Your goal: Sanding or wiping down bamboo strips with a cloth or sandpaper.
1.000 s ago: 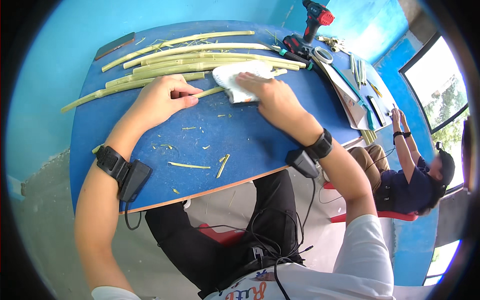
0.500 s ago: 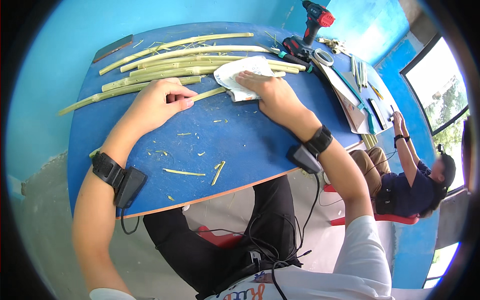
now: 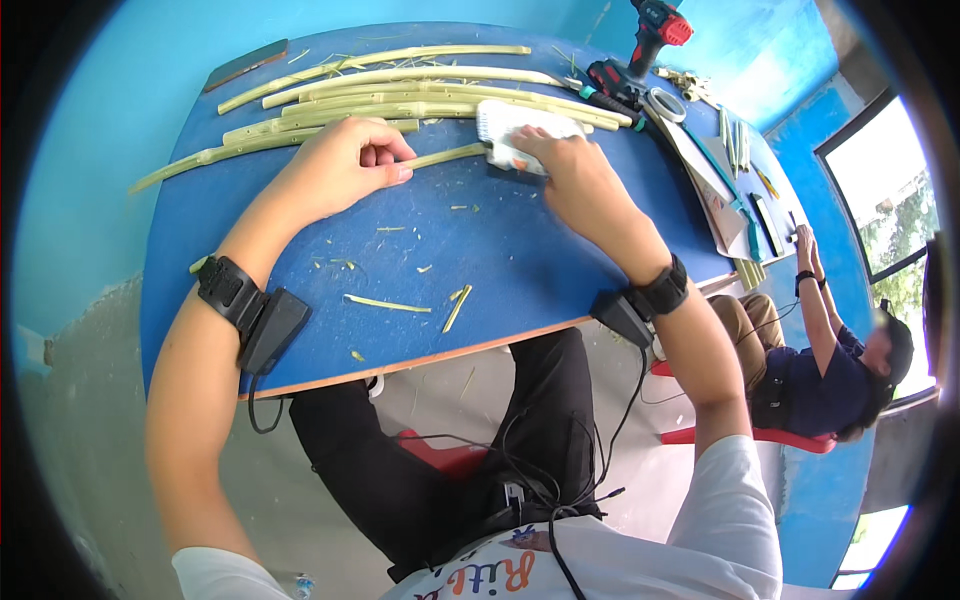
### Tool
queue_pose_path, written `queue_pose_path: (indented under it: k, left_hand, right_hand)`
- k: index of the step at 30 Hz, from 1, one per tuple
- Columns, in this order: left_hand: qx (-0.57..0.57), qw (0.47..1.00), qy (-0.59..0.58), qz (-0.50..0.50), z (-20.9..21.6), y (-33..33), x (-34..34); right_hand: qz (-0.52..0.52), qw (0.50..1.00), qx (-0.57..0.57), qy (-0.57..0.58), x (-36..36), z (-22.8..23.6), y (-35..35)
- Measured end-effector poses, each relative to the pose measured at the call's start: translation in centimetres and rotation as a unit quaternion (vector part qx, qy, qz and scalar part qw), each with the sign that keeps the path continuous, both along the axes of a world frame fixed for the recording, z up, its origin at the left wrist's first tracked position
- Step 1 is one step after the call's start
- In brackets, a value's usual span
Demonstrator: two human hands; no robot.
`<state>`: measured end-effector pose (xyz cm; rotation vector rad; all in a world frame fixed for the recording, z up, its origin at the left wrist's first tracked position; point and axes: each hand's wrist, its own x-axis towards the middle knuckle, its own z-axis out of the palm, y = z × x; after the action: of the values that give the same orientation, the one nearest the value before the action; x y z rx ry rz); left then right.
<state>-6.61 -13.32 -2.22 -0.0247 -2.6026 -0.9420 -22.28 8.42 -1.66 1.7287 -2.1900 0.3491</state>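
Left hand (image 3: 350, 160) pinches thin stick (image 3: 448, 156); right hand (image 3: 572, 172) presses white sheet (image 3: 506, 128) at stick's right, grip unclear. Likely rubbing step; next stroke needs steady left pinch. Green poles (image 3: 400, 74) beyond stick.

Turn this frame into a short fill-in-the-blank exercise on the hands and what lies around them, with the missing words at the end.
1. The left hand pinches a thin stalk between its fingers and ____.
2. The right hand rests on a ____ folded pad that covers part of that stalk.
3. The cordless drill is black and ____.
4. Another person sits toward the picture's ____ edge.

Missing words: thumb; white; red; right.
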Motion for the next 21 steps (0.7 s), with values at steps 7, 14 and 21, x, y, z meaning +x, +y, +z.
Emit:
queue_pose_path:
  k: [7,14,21]
  left_hand:
    - [0.031,0.999,-0.031,0.015,-0.4,0.2,0.4]
    - [0.023,1.000,-0.020,0.003,-0.3,-0.2,0.1]
    - [0.023,0.998,-0.043,0.025,-0.1,0.1,0.4]
  right_hand:
    - [0.074,0.996,-0.016,-0.050,2.0,-0.7,-1.5]
    - [-0.006,1.000,0.010,-0.020,-1.5,-0.4,0.2]
    - [0.117,0.992,-0.010,0.052,2.1,-1.1,-2.2]
